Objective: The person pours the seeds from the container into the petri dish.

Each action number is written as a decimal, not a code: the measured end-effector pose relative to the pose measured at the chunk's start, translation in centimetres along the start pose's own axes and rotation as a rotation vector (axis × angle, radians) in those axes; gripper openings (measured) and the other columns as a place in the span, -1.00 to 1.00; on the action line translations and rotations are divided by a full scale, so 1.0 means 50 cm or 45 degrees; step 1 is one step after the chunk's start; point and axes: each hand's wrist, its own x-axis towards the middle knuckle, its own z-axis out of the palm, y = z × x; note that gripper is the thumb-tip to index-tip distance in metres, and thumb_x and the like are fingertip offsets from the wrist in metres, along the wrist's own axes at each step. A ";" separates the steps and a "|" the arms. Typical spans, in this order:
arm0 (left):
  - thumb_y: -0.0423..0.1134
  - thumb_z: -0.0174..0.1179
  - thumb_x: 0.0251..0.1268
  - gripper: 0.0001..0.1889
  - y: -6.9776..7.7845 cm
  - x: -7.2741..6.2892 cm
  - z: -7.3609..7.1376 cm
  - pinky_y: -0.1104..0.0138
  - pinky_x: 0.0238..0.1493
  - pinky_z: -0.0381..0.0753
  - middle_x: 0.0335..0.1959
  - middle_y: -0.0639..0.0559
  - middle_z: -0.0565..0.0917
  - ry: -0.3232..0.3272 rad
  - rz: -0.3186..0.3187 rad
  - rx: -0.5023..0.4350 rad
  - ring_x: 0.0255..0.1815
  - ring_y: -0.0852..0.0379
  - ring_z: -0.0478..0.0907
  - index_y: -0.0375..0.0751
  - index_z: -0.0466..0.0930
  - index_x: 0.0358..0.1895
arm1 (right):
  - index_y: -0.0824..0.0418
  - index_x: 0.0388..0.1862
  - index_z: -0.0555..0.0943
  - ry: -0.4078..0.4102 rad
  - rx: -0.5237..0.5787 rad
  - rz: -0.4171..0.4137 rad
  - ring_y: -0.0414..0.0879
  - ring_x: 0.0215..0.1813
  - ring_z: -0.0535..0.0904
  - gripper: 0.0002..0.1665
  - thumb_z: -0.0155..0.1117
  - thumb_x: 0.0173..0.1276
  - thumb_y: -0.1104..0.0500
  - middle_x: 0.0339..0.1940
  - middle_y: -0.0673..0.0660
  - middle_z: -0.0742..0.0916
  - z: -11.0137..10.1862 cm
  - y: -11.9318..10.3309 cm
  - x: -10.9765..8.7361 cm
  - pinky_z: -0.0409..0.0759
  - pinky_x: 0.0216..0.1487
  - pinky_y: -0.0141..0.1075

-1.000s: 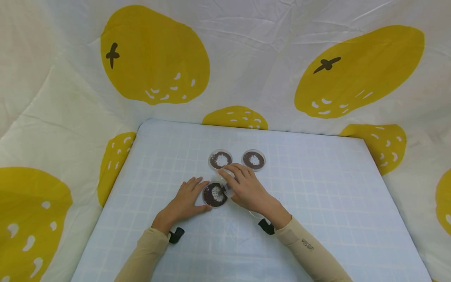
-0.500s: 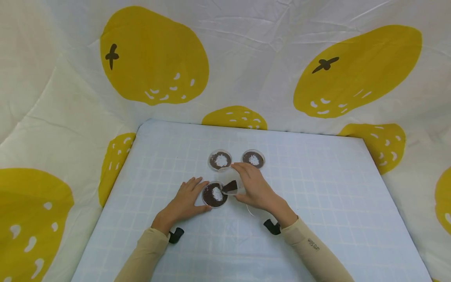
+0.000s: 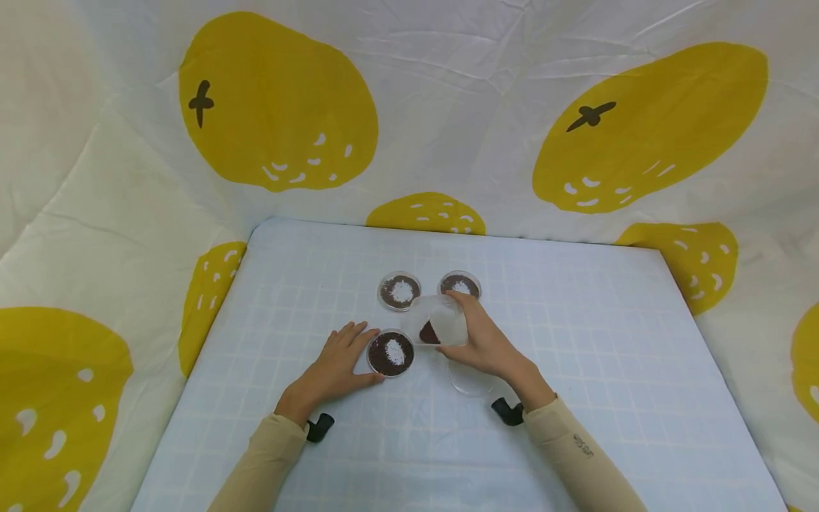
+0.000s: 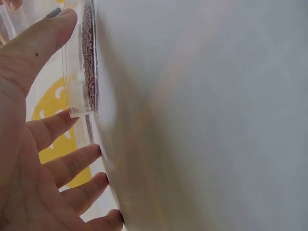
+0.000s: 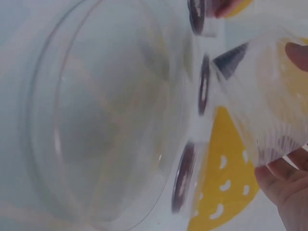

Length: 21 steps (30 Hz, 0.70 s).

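My left hand (image 3: 339,361) rests on the table and holds a round petri dish (image 3: 390,353) between thumb and index finger, the other fingers spread. Dark brown grains fill that dish, with a white patch on top; its side shows in the left wrist view as a clear wall (image 4: 74,86). Just right of it, my right hand (image 3: 489,338) grips a tilted clear plastic cup (image 3: 448,316) above the table. A small heap of dark brown grains (image 3: 429,333) lies inside the cup. In the right wrist view, thumb and fingers hold the cup (image 5: 255,106) from opposite sides.
Two similar filled petri dishes stand behind, one at the left (image 3: 399,291) and one at the right (image 3: 461,283), partly covered by the right hand. An empty clear dish or lid (image 3: 467,384) lies below the right wrist. A lemon-printed cloth (image 3: 448,128) hangs behind the table.
My right hand has drawn the cup back and to the right, away from over the held dish, tipping it less steeply. The left hand and its dish have stayed in place.
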 end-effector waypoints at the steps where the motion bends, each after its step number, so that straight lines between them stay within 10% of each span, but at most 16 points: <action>1: 0.24 0.36 0.18 -0.05 0.000 0.000 0.000 -0.15 0.52 -0.18 0.56 -0.20 0.14 -0.001 -0.002 -0.001 0.59 -0.22 -0.09 -0.07 0.19 0.56 | 0.26 0.54 0.10 0.016 0.018 0.004 0.20 0.34 0.38 0.23 0.66 0.03 0.09 0.37 0.28 0.39 -0.003 0.004 -0.003 0.44 0.30 0.09; 21: 0.24 0.36 0.18 -0.06 0.004 0.001 0.001 -0.16 0.51 -0.16 0.56 -0.19 0.15 0.000 0.000 0.003 0.58 -0.22 -0.08 -0.07 0.19 0.55 | 0.24 0.49 0.13 0.271 0.311 0.239 0.18 0.39 0.35 0.14 0.64 0.04 0.25 0.36 0.28 0.42 -0.058 0.062 -0.062 0.35 0.33 0.23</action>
